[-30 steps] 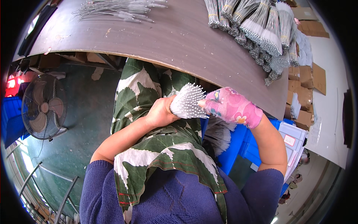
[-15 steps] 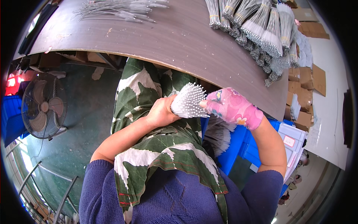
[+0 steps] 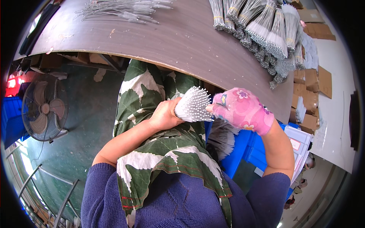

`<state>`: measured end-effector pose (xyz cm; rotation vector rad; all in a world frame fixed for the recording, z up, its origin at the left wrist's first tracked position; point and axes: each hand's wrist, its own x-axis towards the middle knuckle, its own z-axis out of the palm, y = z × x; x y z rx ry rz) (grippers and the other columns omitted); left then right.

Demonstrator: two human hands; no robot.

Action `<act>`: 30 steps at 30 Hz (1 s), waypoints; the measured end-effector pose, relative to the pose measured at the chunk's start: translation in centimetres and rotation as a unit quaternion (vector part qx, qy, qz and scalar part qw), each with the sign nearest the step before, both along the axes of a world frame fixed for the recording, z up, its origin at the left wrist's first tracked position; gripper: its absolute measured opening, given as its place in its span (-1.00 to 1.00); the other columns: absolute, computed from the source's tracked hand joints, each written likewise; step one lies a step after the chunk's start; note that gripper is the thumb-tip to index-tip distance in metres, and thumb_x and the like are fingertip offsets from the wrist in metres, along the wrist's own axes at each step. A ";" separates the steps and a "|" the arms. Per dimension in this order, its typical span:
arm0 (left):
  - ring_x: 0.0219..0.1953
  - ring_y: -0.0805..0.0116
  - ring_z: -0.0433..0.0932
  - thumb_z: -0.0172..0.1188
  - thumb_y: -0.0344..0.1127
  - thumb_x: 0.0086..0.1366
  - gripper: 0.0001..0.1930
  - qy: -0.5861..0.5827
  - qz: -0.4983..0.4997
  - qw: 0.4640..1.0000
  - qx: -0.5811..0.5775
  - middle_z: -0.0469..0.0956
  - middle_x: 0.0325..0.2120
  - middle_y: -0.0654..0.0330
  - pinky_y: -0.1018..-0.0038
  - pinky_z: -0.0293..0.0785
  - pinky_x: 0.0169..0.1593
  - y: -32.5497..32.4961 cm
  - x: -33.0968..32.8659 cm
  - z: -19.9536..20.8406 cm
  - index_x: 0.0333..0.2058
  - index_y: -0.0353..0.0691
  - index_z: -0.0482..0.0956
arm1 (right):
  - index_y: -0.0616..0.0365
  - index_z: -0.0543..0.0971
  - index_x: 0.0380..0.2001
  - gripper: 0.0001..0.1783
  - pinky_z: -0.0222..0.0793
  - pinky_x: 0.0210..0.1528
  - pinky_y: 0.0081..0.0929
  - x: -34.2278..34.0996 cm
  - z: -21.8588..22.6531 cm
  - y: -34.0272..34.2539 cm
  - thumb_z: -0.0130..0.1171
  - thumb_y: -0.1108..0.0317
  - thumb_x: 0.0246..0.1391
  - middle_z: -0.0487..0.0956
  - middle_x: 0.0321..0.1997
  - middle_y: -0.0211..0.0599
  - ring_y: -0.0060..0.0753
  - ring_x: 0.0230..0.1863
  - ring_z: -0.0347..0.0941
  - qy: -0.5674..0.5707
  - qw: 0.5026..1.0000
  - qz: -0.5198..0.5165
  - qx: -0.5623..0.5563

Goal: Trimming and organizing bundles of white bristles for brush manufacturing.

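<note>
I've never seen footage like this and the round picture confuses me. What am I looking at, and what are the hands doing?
A camera worn on the person's head looks down, and its fisheye lens bends the edges. No machine here: the bare left hand grips a white bundle of thin bristly sticks, and the right hand, in a pink flowered glove, touches its tips. On the brown table lie tied bundles and loose sticks. A blue bin sits below, a fan on the left.
</note>
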<state>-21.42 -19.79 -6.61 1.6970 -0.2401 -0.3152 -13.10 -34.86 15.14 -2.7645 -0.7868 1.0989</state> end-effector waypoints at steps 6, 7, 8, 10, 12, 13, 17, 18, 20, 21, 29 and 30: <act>-0.23 -0.01 0.53 0.35 -0.20 -0.11 -0.57 -0.004 -0.005 1.000 0.028 0.56 -0.37 -0.02 0.25 0.44 -0.18 0.0 0.1 0.7 -0.25 -0.24 0.46 | 0.15 0.53 -0.52 -0.56 0.32 -0.34 -0.20 0.3 -0.5 0.3 0.02 -0.04 0.10 0.47 -0.57 -0.07 -0.02 -0.43 0.44 -0.010 0.998 0.046 -0.042; -0.23 -0.01 0.53 0.35 -0.20 -0.11 -0.57 -0.004 -0.006 1.000 0.027 0.56 -0.37 -0.02 0.25 0.44 -0.18 0.0 0.1 0.6 -0.25 -0.24 0.46 | 0.14 0.54 -0.52 -0.56 0.33 -0.33 -0.20 0.3 -0.6 0.4 0.02 -0.04 0.09 0.48 -0.56 -0.08 -0.03 -0.43 0.44 -0.016 0.996 0.061 -0.060; -0.23 -0.01 0.53 0.35 -0.20 -0.11 -0.57 -0.008 -0.008 0.999 0.033 0.56 -0.38 -0.02 0.25 0.44 -0.18 -0.1 0.1 0.4 -0.25 -0.24 0.45 | 0.14 0.54 -0.52 -0.56 0.33 -0.33 -0.20 0.3 -0.6 0.5 0.02 -0.04 0.09 0.48 -0.56 -0.08 -0.03 -0.43 0.44 -0.015 0.996 0.061 -0.061; -0.23 -0.01 0.53 0.35 -0.19 -0.10 -0.56 -0.012 -0.009 0.999 0.039 0.56 -0.38 -0.02 0.24 0.44 -0.18 -0.1 0.1 0.4 -0.25 -0.24 0.45 | 0.15 0.54 -0.56 -0.56 0.34 -0.32 -0.21 0.3 -0.7 0.6 0.02 -0.02 0.09 0.49 -0.56 -0.08 -0.02 -0.42 0.45 -0.030 0.996 0.076 -0.036; -0.24 -0.02 0.53 0.35 -0.19 -0.10 -0.57 -0.009 -0.010 0.999 0.043 0.56 -0.38 -0.02 0.24 0.44 -0.18 0.0 0.1 0.5 -0.26 -0.24 0.45 | 0.15 0.54 -0.57 -0.56 0.35 -0.32 -0.21 0.5 -0.6 0.8 0.02 -0.02 0.09 0.49 -0.56 -0.09 -0.02 -0.42 0.46 -0.026 0.995 0.091 -0.041; -0.24 -0.02 0.53 0.35 -0.19 -0.10 -0.57 -0.009 -0.010 0.999 0.043 0.56 -0.38 -0.02 0.24 0.44 -0.18 0.0 0.1 0.6 -0.26 -0.24 0.45 | 0.15 0.55 -0.57 -0.56 0.36 -0.31 -0.21 0.6 -0.5 0.9 0.02 -0.02 0.09 0.50 -0.56 -0.09 -0.03 -0.41 0.47 -0.023 0.993 0.107 -0.047; -0.25 -0.02 0.53 0.35 -0.19 -0.10 -0.57 -0.016 -0.006 0.999 0.046 0.56 -0.38 -0.03 0.24 0.44 -0.19 0.0 0.0 0.8 -0.27 -0.24 0.45 | 0.15 0.56 -0.58 -0.55 0.36 -0.31 -0.20 0.6 0.7 2.4 0.02 -0.02 0.09 0.51 -0.55 -0.09 -0.03 -0.40 0.48 -0.013 0.990 0.105 -0.093; -0.25 -0.02 0.53 0.34 -0.19 -0.10 -0.58 -0.018 -0.007 0.998 0.052 0.56 -0.39 -0.03 0.24 0.44 -0.19 -0.1 0.0 0.8 -0.27 -0.24 0.45 | 0.14 0.57 -0.55 -0.56 0.36 -0.30 -0.19 0.6 0.8 2.7 0.02 -0.02 0.09 0.52 -0.54 -0.09 -0.03 -0.39 0.48 -0.002 0.988 0.101 -0.115; -0.25 -0.02 0.53 0.34 -0.19 -0.10 -0.58 -0.017 -0.004 0.999 0.049 0.56 -0.39 -0.03 0.23 0.44 -0.19 0.0 0.0 0.9 -0.27 -0.24 0.45 | 0.14 0.57 -0.52 -0.57 0.36 -0.30 -0.19 0.8 0.5 2.4 0.02 -0.02 0.09 0.53 -0.53 -0.08 -0.03 -0.39 0.48 0.008 0.986 0.096 -0.137; -0.25 -0.02 0.53 0.34 -0.19 -0.10 -0.58 -0.016 0.000 0.999 0.047 0.56 -0.39 -0.03 0.23 0.44 -0.19 0.0 0.0 0.9 -0.27 -0.24 0.45 | 0.15 0.57 -0.49 -0.58 0.35 -0.29 -0.20 0.8 0.0 1.7 0.02 -0.01 0.09 0.53 -0.51 -0.07 -0.03 -0.38 0.48 0.013 0.990 0.096 -0.106; -0.26 -0.03 0.53 0.36 -0.20 -0.11 -0.58 -0.022 -0.005 0.999 0.032 0.56 -0.39 -0.02 0.25 0.45 -0.21 0.0 -0.1 0.7 -0.27 -0.24 0.46 | 0.17 0.57 -0.41 -0.60 0.34 -0.27 -0.24 1.0 -0.8 0.2 0.02 0.02 0.11 0.52 -0.48 -0.03 -0.03 -0.37 0.47 0.053 0.994 0.069 -0.072; -0.26 -0.03 0.53 0.37 -0.20 -0.12 -0.57 -0.021 -0.003 1.000 0.018 0.56 -0.39 -0.02 0.25 0.45 -0.21 0.0 0.0 0.7 -0.27 -0.24 0.46 | 0.19 0.57 -0.41 -0.60 0.33 -0.27 -0.26 1.2 -0.9 0.1 0.02 0.03 0.11 0.53 -0.48 -0.03 -0.04 -0.39 0.46 0.079 0.995 0.045 -0.052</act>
